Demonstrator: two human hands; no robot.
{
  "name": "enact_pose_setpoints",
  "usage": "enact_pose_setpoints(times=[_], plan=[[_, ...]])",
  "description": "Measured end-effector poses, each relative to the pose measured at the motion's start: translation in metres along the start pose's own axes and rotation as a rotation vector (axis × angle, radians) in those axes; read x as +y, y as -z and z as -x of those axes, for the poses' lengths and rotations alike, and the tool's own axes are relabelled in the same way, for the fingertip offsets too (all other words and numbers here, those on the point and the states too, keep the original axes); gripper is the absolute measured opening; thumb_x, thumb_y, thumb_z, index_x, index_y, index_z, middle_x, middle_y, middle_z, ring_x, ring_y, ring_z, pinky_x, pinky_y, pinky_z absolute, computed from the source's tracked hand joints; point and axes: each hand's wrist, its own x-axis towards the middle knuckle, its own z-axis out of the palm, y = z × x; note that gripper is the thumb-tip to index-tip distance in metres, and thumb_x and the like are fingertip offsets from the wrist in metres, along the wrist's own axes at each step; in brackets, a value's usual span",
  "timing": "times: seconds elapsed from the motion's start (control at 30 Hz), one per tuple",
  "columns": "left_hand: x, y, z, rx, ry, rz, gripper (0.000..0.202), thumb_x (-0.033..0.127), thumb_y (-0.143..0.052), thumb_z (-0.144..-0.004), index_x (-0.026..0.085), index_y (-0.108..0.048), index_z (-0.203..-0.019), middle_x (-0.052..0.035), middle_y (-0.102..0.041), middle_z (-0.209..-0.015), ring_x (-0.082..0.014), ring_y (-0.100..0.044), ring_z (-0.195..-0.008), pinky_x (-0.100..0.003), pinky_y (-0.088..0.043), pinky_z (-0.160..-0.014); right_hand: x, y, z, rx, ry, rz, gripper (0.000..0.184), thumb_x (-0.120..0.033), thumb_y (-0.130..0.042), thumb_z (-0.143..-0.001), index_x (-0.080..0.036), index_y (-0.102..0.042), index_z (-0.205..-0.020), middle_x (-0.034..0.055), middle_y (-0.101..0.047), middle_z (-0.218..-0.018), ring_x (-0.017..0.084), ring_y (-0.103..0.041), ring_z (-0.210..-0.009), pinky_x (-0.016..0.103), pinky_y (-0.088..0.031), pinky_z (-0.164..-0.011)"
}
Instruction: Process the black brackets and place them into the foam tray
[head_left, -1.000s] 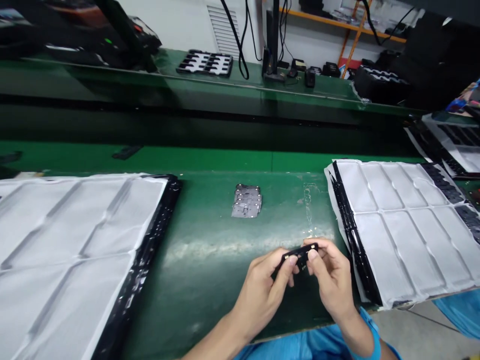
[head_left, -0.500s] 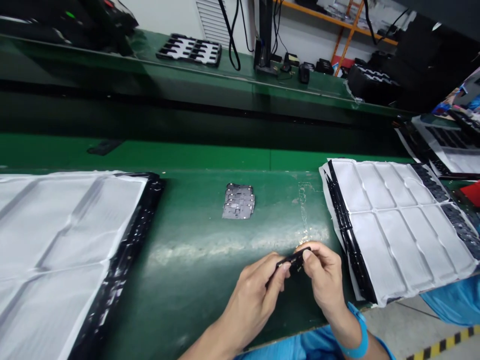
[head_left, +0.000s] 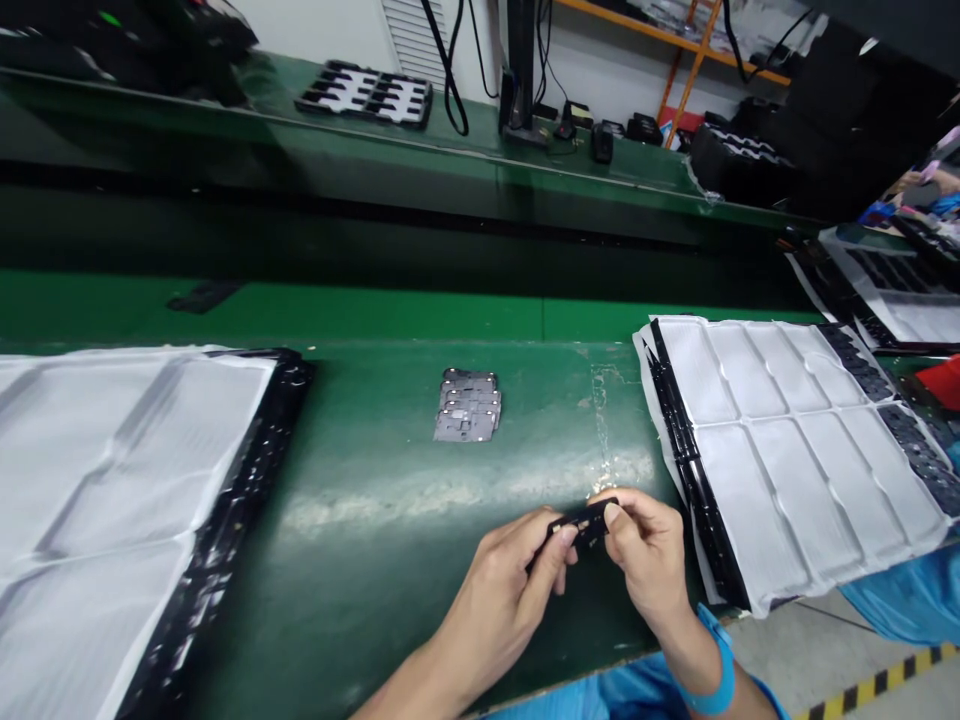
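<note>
Pinching the small black part (head_left: pixel 589 521) near its ends with my left hand (head_left: pixel 514 570) and right hand (head_left: pixel 649 550), above the green surface (head_left: pixel 360 570) nearer me than the grey pieces (head_left: pixel 469 408), I should keep the pressure light and even lest it bend.

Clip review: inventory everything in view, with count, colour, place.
black part: one, black, lower centre
workbench: one, green, middle
thin pieces: several overlapping, grey, workbench middle
tray stacks: three, black-and-white, left, right, far right
slotted tray: one, black-and-white, upper left
flat strip: one, black, left
cables: several, black, upper centre
small devices: several, black, upper right
shelf frame: one, orange, upper right
red item: one, red, right edge
floor tape: one, yellow-black, lower right
left grip: one, bare, holding the black part
right grip: one, bare, likewise
</note>
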Motion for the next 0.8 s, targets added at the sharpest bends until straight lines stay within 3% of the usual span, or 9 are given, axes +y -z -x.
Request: enact_pose_setpoints(times=[0.33,0.5,0.67,0.8], plan=[[-0.0051,0.0050,-0.0069,-0.014,-0.007,-0.045,0.036,0.022,-0.044,-0.107,0.021,-0.055,-0.073,0.0021,-0.061,-0.068,-0.0128,-0.061,-0.061,-0.023,-0.045,-0.063,-0.0035,-0.0003,-0.0046,-0.059,0.010,-0.004,0.020,-0.031,-0.064,-0.095,-0.016,-0.075,-0.087,-0.0063,-0.045,-0.055,0.009,-0.036,-0.048,0.022,-0.032,-0.047],[-0.0067,0.0040,-0.0059,0.000,-0.039,-0.078,0.034,0.019,-0.044,-0.106,0.021,-0.053,-0.074,0.0022,-0.060,-0.070,-0.0126,-0.060,-0.062,-0.023,-0.044,-0.063,-0.0019,-0.0019,-0.0072,-0.041,0.003,-0.016,0.023,-0.031,-0.062,-0.097,-0.016,-0.075,-0.084,-0.0078,-0.040,-0.053,0.009,-0.033,-0.047,0.021,-0.030,-0.046],[-0.0088,0.0037,-0.0051,0.001,-0.046,-0.065,0.030,0.019,-0.043,-0.107,0.021,-0.055,-0.079,0.0034,-0.057,-0.069,-0.0120,-0.059,-0.061,-0.022,-0.044,-0.063,0.0021,-0.0025,-0.0077,-0.024,0.018,0.003,0.019,-0.021,-0.060,-0.091,-0.016,-0.077,-0.083,-0.0062,-0.045,-0.056,0.009,-0.037,-0.050,0.022,-0.034,-0.050],[-0.0094,0.0058,-0.0077,-0.012,-0.022,-0.051,0.031,0.022,-0.043,-0.108,0.021,-0.055,-0.079,0.0029,-0.058,-0.070,-0.0128,-0.058,-0.062,-0.024,-0.044,-0.064,0.0049,-0.0001,-0.0073,-0.058,0.020,0.006,0.027,-0.013,-0.054,-0.087,-0.017,-0.079,-0.094,-0.0073,-0.046,-0.053,0.010,-0.039,-0.048,0.022,-0.035,-0.049]])
